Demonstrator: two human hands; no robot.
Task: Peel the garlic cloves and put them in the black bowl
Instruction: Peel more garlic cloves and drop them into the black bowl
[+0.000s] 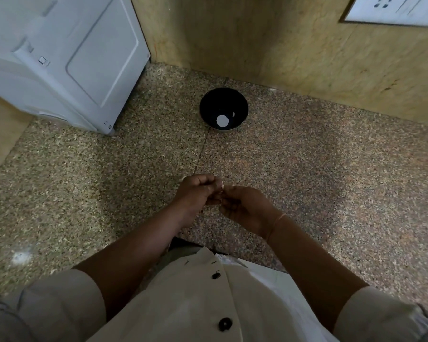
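The left hand (197,191) and right hand (245,208) meet just above the near part of the table (319,169), fingers curled inward and tips touching, pinching something small between them. By the task this is most likely a garlic clove (220,192), though almost all of it is hidden behind the fingers and only a pale speck shows. The step in hand looks like peeling. To do it well, one hand would hold the clove steady by its ends while the thumbnail of the other catches the papery skin at the root end and draws it off in strips. Turning the clove bit by bit should work better than squeezing, which could bruise it or shoot it out of the grip. Working low over the table should keep a dropped clove from rolling far. A thin bangle (277,222) sits on the right wrist, clear of the work. The black bowl (208,104) stands well apart from the hands, at the far side of the table near the wall. Two white patches show inside it, and whether they are peeled cloves or glare cannot be told. The reach to it is straight ahead with nothing between. A white appliance (59,58) stands at the far left and a socket panel (393,8) is on the wall at upper right.
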